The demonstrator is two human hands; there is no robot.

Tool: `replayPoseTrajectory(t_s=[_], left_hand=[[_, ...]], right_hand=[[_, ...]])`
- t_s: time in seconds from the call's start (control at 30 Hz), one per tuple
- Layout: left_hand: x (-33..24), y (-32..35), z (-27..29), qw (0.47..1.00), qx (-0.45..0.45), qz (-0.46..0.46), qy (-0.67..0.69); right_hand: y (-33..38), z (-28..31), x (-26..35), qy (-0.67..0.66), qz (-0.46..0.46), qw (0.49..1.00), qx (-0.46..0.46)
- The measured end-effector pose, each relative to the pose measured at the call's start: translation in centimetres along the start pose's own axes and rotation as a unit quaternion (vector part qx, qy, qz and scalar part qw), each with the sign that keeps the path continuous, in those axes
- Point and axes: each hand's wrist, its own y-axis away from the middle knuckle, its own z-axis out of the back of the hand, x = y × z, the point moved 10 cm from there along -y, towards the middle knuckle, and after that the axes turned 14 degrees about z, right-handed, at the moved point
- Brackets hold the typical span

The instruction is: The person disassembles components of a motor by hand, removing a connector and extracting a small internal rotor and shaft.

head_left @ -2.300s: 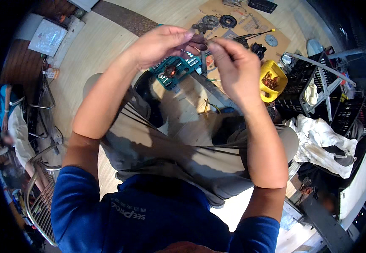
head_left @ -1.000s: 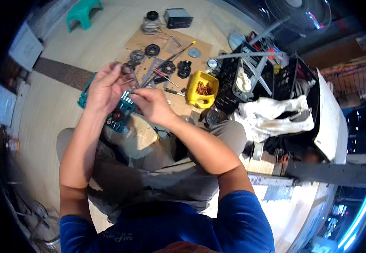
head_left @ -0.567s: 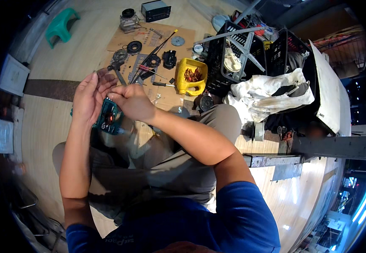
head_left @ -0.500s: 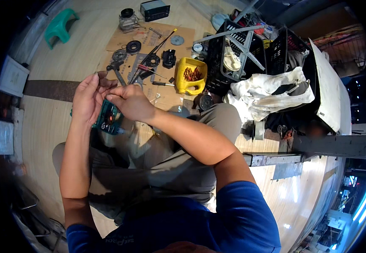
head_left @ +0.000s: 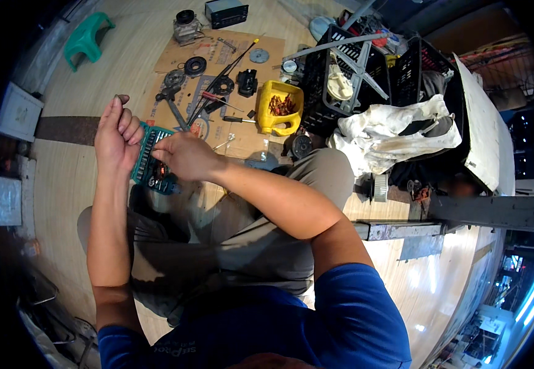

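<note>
The person sits on the wooden floor (head_left: 82,184) with a teal socket-set case (head_left: 150,161) open just in front of the knees. The left hand (head_left: 114,136) stands at the case's left edge, fingers (head_left: 117,106) straight, close together and pointing away from the body, palm against the side of the case rather than wrapped round anything. The right hand (head_left: 184,154) lies over the case's right half, its fingers curled down onto the rows of sockets; whether they pinch a single piece I cannot tell, since the hand covers the spot.

As a judgement, the work is at a picking or sorting stage within the case: nothing has been carried from it to the parts beyond the fingertips. Those parts lie untouched on a sheet of cardboard (head_left: 175,55) well beyond the fingers: round discs, a long rod, screwdrivers. To the right of the right hand's knuckles stands a yellow tub (head_left: 277,111) of small orange pieces, then black crates (head_left: 365,67) and a white cloth (head_left: 396,132).

Against the frame half a second earlier, the hands have sunk from a raised, fingertips-together pose down onto the case, the left hand opening flat. The head has barely shifted; the layout on the cardboard matches.
</note>
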Motion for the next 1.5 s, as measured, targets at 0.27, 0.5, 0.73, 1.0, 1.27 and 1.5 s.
replayPoseTrajectory(t_s=[0.27, 0.5, 0.73, 1.0, 1.27, 1.5], left_hand=[[0.8, -0.3, 0.5, 0.995, 0.019, 0.084, -0.041], [1.7, 0.9, 0.0, 0.974, 0.018, 0.097, -0.204], [3.6, 0.5, 1.6, 0.938, -0.057, 0.098, -0.326], [6.1, 0.9, 1.0, 0.892, -0.002, 0.134, -0.432], [6.7, 1.3, 0.0, 0.888, 0.057, 0.163, -0.426], [8.0, 1.7, 0.0, 0.9, 0.092, 0.239, -0.352]], right_hand=[[-0.3, 2.8, 0.0, -0.023, 0.021, 0.999, -0.02], [0.1, 2.2, -1.5, -0.03, -0.053, 0.997, 0.051], [-0.2, 3.3, 0.4, 0.069, 0.061, 0.994, 0.066], [0.0, 4.4, 1.4, 0.095, 0.087, 0.991, 0.034], [-0.2, 5.2, 1.9, 0.125, 0.107, 0.986, 0.032], [-0.4, 5.5, 1.8, 0.127, 0.101, 0.985, 0.057]])
